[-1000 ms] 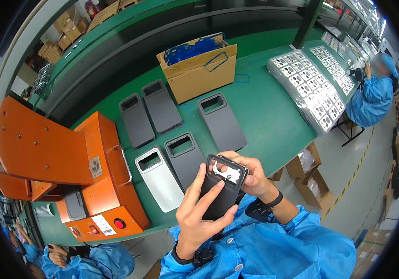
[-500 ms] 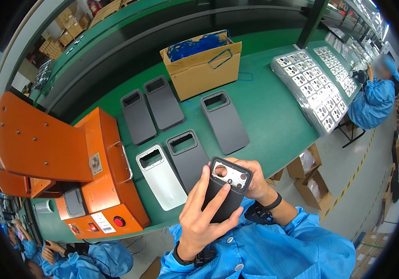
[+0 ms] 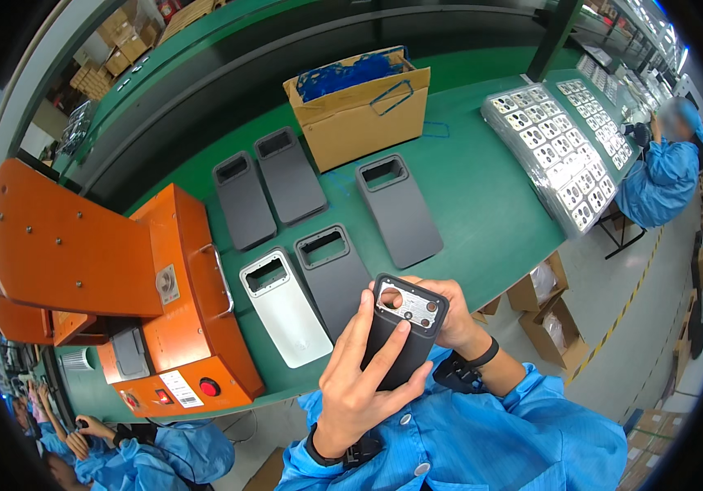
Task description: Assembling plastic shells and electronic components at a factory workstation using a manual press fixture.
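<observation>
Both of my hands hold a dark phone back cover [image 3: 399, 342] upright in front of my chest, over the front edge of the green bench [image 3: 482, 204]. A silver metal plate [image 3: 410, 308] with round holes sits in the cover's camera opening. My left hand [image 3: 359, 385] wraps the cover from below, with a fingertip pressing on the plate. My right hand [image 3: 448, 315] grips the cover's upper right side. On the bench just behind lie a white cover [image 3: 284, 306] and a dark grey cover [image 3: 335, 277].
Three more dark covers [image 3: 400, 209] lie farther back. An orange press machine [image 3: 122, 278] stands at the left. A cardboard box [image 3: 363, 114] holds blue parts. Trays of metal plates [image 3: 560, 147] sit at the right. Another person [image 3: 662, 172] works beyond them.
The cover has dropped slightly toward my chest, and my left fingers have shifted up onto the metal plate. Nothing on the bench has moved.
</observation>
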Available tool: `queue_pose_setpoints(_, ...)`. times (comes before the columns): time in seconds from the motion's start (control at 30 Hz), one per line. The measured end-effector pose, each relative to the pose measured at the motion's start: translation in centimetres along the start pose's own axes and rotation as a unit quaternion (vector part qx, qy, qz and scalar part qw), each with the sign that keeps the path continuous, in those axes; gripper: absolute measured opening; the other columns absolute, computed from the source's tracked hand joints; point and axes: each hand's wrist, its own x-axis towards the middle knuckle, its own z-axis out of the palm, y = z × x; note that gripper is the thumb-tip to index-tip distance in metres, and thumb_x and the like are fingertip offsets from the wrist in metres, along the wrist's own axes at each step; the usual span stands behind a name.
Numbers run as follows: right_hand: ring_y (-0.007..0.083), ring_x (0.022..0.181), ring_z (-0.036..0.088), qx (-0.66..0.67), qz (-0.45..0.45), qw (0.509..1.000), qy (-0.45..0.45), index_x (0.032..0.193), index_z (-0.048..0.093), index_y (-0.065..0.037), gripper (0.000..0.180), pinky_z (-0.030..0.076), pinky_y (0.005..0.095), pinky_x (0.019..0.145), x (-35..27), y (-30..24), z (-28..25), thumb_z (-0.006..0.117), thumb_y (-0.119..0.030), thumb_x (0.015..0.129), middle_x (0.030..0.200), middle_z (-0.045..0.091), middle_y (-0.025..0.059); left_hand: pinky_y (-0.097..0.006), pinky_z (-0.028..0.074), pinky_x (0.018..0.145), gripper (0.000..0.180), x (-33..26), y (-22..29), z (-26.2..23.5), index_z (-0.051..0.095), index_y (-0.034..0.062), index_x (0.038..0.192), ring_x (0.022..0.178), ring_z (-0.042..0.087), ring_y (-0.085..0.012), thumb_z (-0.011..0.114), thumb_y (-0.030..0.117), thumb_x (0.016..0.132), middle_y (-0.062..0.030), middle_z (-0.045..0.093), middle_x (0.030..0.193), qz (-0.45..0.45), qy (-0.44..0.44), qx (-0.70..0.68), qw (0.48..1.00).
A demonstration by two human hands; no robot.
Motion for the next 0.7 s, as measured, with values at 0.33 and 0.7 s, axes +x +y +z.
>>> queue_pose_setpoints(0.33, 0.03, 0.124, 0.053, 0.044, -0.005, 0.997, -0.067, 0.121, 0.061, 0.002, 0.059, 0.043, 0.0435, 0.105, 0.0, 0.1, -1.2, 0.073, -0.04, 0.082, 0.134, 0.053, 0.0219, -0.041, 0.055, 0.088, 0.056, 0.1, 0.1, 0.1, 0.072, 0.0054, 0.11, 0.113, 0.062, -0.0394, 0.085, 0.018, 0.058, -0.0304, 0.052, 0.134, -0.003, -0.01, 0.007, 1.0)
queue_pose_setpoints(0.7, 0.0315, 0.127, 0.05, 0.084, 0.003, 0.993, -0.08, 0.121, 0.063, 0.0, 0.055, 0.04, 0.0458, 0.107, -0.1, 0.5, -1.6, 0.071, -0.039, 0.083, 0.135, 0.053, 0.0226, -0.041, 0.055, 0.088, 0.055, 0.1, 0.2, 0.1, 0.072, 0.0059, 0.111, 0.112, 0.062, -0.04, 0.085, 0.018, 0.059, -0.0308, 0.051, 0.134, -0.002, -0.022, 0.03, 0.999)
